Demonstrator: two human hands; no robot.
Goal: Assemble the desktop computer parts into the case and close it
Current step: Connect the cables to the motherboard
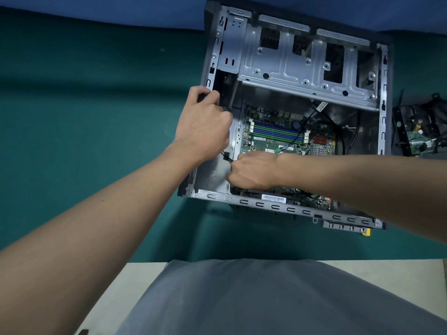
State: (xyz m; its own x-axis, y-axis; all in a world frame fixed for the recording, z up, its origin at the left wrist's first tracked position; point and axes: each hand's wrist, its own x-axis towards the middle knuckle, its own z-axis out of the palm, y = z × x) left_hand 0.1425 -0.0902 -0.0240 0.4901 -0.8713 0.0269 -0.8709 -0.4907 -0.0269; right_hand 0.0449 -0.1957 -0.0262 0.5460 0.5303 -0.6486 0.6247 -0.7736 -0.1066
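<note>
Head view: the open case (285,206) lies flat on the green bench (96,97), filling the upper right of the picture from about 12 to 3 o'clock. Inside it, the green motherboard (278,141) sits on the floor of the case, with blue and green memory slots across its middle. A bare metal drive cage (290,68) spans the 12 o'clock end of the case above the board.

The left hand (205,124) is at the case's 9 o'clock wall, its fingers curled round a dark piece (205,96) at the wall's edge. What that piece is cannot be told.

The right hand (251,170) reaches across from 3 o'clock into the 7 o'clock corner of the case, knuckles up and fingers curled tight. Its fingertips pinch a thin black cable (227,157) that runs up toward the left hand's wrist.

On the bench just outside the case at 3 o'clock lies a dark loose part (420,126) with wires. A small yellow object (438,233) shows under the case's 5 o'clock corner. Grey clothing (242,298) fills the view at 6 o'clock.
</note>
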